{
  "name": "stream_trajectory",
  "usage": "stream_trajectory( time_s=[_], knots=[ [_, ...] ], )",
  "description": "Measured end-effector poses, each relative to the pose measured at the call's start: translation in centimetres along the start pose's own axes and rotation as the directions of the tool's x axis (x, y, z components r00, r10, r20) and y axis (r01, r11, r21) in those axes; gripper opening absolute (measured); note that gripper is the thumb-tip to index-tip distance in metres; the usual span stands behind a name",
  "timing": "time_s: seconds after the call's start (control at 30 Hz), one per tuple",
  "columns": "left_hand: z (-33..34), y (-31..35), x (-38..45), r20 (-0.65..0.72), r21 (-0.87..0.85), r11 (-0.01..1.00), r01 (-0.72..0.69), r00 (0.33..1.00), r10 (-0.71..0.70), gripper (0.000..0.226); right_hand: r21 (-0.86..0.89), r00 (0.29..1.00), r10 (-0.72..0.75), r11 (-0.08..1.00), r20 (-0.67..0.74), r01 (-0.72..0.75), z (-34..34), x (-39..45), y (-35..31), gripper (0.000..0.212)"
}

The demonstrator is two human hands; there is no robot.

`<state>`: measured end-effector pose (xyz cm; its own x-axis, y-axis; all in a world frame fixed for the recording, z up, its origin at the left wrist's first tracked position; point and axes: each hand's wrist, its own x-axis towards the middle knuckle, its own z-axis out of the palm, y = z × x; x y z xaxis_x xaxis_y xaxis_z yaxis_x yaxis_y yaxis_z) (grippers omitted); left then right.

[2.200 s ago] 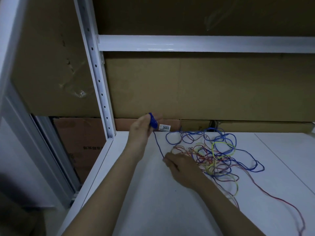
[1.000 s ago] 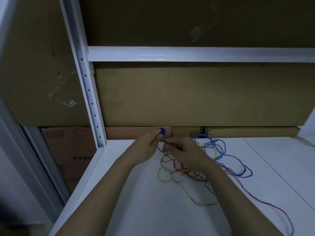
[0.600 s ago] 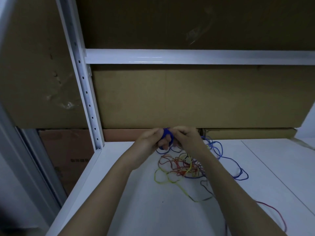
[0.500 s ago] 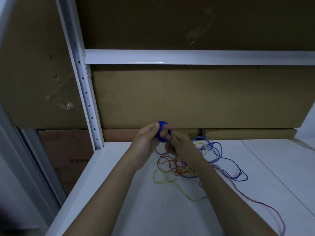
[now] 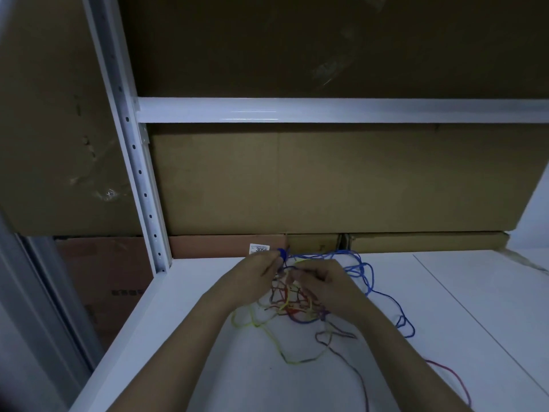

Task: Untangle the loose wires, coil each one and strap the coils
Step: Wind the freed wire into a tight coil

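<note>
Coiling of the blue wire (image 5: 364, 270) looked to be the step in hand, with untangling only partly done. The left hand (image 5: 252, 273) pinched a small blue coil (image 5: 281, 254) at its fingertips, raised just above the white shelf (image 5: 475, 307) near its back edge. The right hand (image 5: 323, 281), fingers curled, pinched a strand just beside the coil, though which strand could not be told in the dim light. Below both hands lay the tangle (image 5: 292, 307) of red, yellow and blue wires, towards the shelf's back left corner, with a yellow loop (image 5: 285, 350) trailing towards the front and a red strand (image 5: 451, 379) running off to the front right. By my judgement the next move called for drawing more blue slack free of the knot without dragging the other colours up, then laying another turn on the coil. Nothing like a tray or bin showed; cardboard boxes (image 5: 326, 179) stood closed along the back edge, contents hidden. No strap was visible.
</note>
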<state>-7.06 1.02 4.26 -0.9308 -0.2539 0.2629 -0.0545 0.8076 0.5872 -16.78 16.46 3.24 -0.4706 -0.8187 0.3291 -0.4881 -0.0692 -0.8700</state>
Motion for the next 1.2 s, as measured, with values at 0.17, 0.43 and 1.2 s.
stream_trajectory(
  time_s=[0.17,0.43,1.2],
  knots=[
    [0.7,2.0,-0.2,0.081,-0.216,0.974,0.073,0.995,-0.057,0.035,-0.172,0.965,-0.178,0.974,-0.194,0.145,-2.8,1.4,-0.8,0.02],
    [-0.2,4.9,0.6,-0.141,-0.676,0.733,-0.076,0.99,-0.027,0.043,0.003,0.987,-0.1,0.995,-0.126,0.101,-2.1,2.0,2.5,0.034],
    [0.5,3.5,4.5,-0.439,-0.335,0.942,-0.029,0.889,-0.129,0.028,-0.855,0.932,-0.191,0.372,0.309,0.36,-2.1,-2.6,-0.8,0.038]
  ],
)
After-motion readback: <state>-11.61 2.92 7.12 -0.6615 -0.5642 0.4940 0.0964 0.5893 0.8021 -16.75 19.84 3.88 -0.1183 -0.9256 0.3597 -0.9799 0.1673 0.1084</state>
